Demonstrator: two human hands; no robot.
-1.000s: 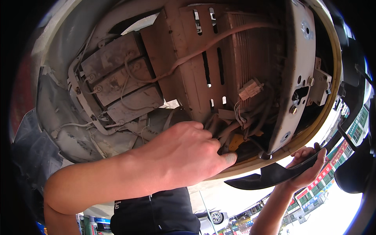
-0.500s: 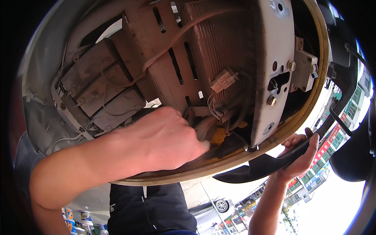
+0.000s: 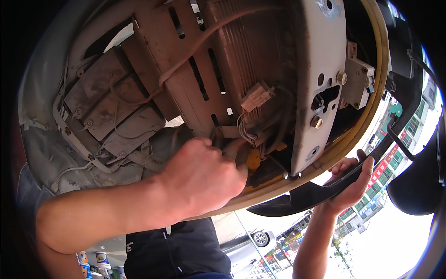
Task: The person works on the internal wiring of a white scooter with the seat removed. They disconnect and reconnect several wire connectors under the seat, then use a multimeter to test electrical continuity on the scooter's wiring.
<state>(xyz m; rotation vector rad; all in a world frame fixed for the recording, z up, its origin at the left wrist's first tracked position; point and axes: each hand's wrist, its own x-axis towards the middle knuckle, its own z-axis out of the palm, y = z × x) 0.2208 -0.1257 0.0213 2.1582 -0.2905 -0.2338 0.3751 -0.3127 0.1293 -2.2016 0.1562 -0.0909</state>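
My left hand (image 3: 200,179) reaches over the rim of a dusty vehicle compartment. Its fingers are curled in a closed grip beside a thick grey hose or sleeve (image 3: 236,149); what lies inside the grip is hidden. Just past the knuckles are a pale wire connector (image 3: 257,96) with its thin wires and a yellow part (image 3: 253,159). At the right, outside the compartment, my right hand (image 3: 348,188) is wrapped round a black curved grab rail (image 3: 302,199), with the thumb along its upper side.
A yellowish rubber seal (image 3: 346,156) edges the compartment. Grey boxes (image 3: 97,93) sit at its left; a pale metal bracket (image 3: 316,83) with bolts crosses its right side. Behind are a parked car's wheel (image 3: 261,239), paint-like tubs (image 3: 102,258) and street buildings.
The whole scene has shifted slightly left in view. My left hand has moved a little lower and nearer the rim, still closed. My right hand keeps its grip on the grab rail.
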